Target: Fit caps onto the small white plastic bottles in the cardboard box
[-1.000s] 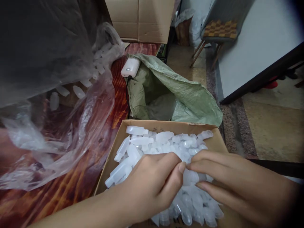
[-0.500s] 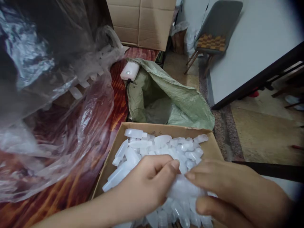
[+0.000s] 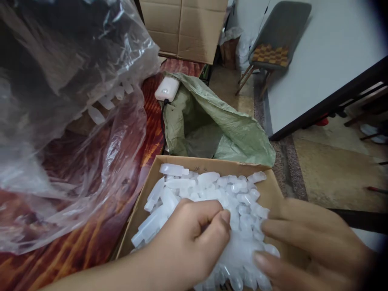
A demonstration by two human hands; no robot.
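Observation:
My left hand (image 3: 201, 236) is closed, thumb pressed against curled fingers, above a shallow cardboard box (image 3: 277, 188). From under it, a blurred translucent plastic bottle (image 3: 239, 248) seems to stick out to the right; the fingers hide its other end. My right hand (image 3: 312, 238) is beside it over the box's right side, smeared by motion, with thumb and fingers apart and nothing visible between them. Many small frosted plastic bottles (image 3: 180, 184) fill the box in a loose heap.
Behind the box gapes a green woven sack (image 3: 242, 129), with a white power bank (image 3: 167, 89) and its cable at the rim. Clear plastic sheeting (image 3: 115, 133) with several bottles in it covers the left side. A grey chair (image 3: 280, 32) stands farther back.
My right hand has moved right, away from my left hand, and its fingers have spread. The left hand stays closed in nearly the same place. The plastic sheeting on the left has shifted.

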